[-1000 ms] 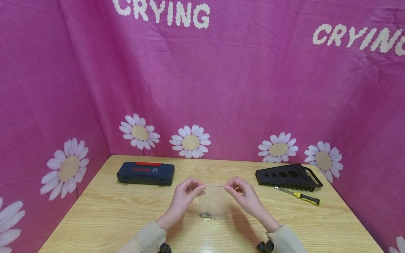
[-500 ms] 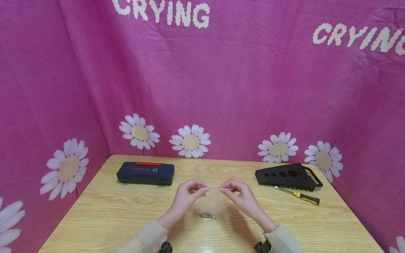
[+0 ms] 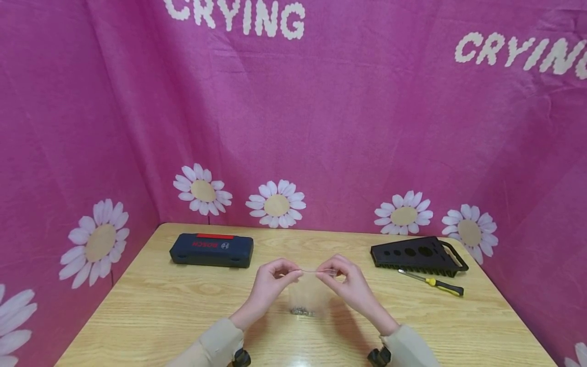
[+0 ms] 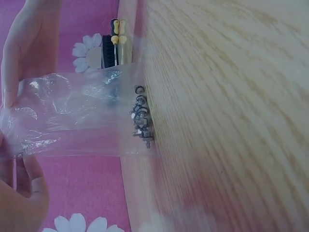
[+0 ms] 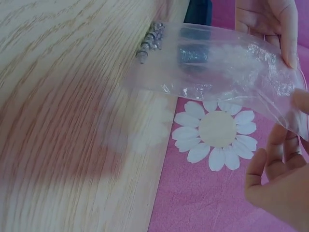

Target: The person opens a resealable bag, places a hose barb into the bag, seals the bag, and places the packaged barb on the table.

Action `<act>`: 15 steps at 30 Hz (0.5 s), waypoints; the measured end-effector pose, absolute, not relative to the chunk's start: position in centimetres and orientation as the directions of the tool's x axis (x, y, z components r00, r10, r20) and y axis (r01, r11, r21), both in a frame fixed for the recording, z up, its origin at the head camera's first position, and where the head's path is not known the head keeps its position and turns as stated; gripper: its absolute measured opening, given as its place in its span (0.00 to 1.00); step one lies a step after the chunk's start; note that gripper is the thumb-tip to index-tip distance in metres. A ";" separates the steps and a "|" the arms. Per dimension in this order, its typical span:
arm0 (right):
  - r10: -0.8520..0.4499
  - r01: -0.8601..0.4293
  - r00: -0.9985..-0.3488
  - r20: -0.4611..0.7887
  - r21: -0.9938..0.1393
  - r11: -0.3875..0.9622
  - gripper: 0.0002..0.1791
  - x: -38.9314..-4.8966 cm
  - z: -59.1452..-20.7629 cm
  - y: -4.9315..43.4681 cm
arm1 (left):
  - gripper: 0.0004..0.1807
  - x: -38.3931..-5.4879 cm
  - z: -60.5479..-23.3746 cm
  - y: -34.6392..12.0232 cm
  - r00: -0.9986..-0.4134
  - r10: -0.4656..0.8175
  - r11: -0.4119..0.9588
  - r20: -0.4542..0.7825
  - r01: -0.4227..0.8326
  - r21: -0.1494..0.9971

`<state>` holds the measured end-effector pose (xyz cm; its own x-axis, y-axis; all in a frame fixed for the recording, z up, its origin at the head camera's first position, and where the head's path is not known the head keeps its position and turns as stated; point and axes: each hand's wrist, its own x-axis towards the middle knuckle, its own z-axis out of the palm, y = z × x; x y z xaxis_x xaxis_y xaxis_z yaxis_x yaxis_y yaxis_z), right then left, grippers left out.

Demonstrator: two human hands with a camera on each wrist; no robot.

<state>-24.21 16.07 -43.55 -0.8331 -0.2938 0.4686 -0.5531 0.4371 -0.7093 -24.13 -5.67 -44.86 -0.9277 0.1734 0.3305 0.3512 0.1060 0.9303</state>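
A clear plastic zip bag (image 3: 308,291) hangs upright between both hands, a thin line along its top edge. My left hand (image 3: 270,285) pinches one end of that edge between thumb and fingers, and my right hand (image 3: 347,285) pinches the other end. Several small metal fittings (image 4: 141,116) lie in a row at the bottom of the bag, close to the tabletop. The right wrist view shows the same metal fittings (image 5: 150,41) through the crinkled film. Whether the bag's bottom touches the table I cannot tell.
On the wooden table (image 3: 183,316), a dark blue Bosch case (image 3: 211,250) stands back left. A black holed rack (image 3: 416,255) with a handle lies back right, a yellow-and-black screwdriver (image 3: 433,283) before it. Pink flowered cloth (image 3: 321,127) hangs behind.
My hands have drawn closer together along the bag's top edge, both still pinching it. The case, rack and screwdriver have stayed in place.
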 end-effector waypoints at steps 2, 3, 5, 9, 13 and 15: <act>-0.302 -0.561 -0.828 0.473 -0.707 0.430 0.01 -24.3 -43.5 16.0 | 0.12 -24.1 -44.8 -5.6 -0.936 0.176 0.106 0.304 0.325 0.940; -0.306 -0.568 -0.823 0.479 -0.703 0.428 0.02 -24.3 -43.5 15.9 | 0.12 -24.1 -44.7 -5.6 -0.941 0.180 0.106 0.288 0.310 0.945; -0.311 -0.575 -0.818 0.484 -0.701 0.422 0.02 -24.3 -43.5 15.9 | 0.13 -24.2 -44.5 -5.4 -0.954 0.184 0.100 0.237 0.258 0.961; -0.310 -0.569 -0.822 0.478 -0.706 0.422 0.02 -24.2 -43.5 15.7 | 0.11 -24.4 -44.4 -5.0 -0.959 0.195 0.122 0.205 0.231 0.965; -0.296 -0.536 -0.844 0.447 -0.730 0.425 0.04 -24.1 -43.5 15.4 | 0.09 -24.5 -44.5 -4.8 -0.957 0.185 0.138 0.225 0.252 0.958; -0.285 -0.517 -0.856 0.432 -0.743 0.424 0.04 -24.0 -43.5 15.3 | 0.09 -24.4 -44.5 -4.7 -0.956 0.181 0.140 0.233 0.259 0.956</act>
<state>-24.02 15.27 -43.51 -0.8556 -0.2846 0.4325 -0.5169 0.4243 -0.7435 -24.44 -4.70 -44.49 -0.9557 0.1806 0.2326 0.2591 0.1399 0.9557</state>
